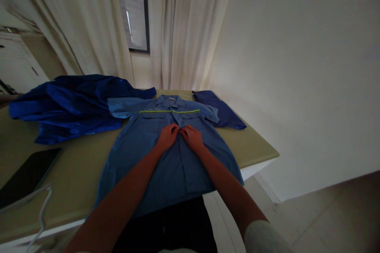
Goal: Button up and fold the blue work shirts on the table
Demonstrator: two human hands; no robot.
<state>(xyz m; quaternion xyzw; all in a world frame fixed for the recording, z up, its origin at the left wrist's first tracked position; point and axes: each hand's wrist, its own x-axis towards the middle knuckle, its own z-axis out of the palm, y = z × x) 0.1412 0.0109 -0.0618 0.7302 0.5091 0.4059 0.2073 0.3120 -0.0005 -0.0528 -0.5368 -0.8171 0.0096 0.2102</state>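
A light blue short-sleeved work shirt point(142, 146) with a yellow-green stripe across the chest lies flat, front up, on the olive table point(255, 146). Its hem hangs over the near edge. My left hand point(168, 135) and my right hand point(192, 137) meet at the middle of the shirt's front, just below the chest pockets. Both have their fingers curled and pinched on the shirt's front placket, fingertips almost touching each other.
A pile of darker blue clothes point(71, 106) lies at the back left of the table, and a folded dark blue garment point(219, 110) sits at the back right. A black tablet point(26, 176) with a white cable point(41, 209) lies at the left. Curtains and a wall stand behind.
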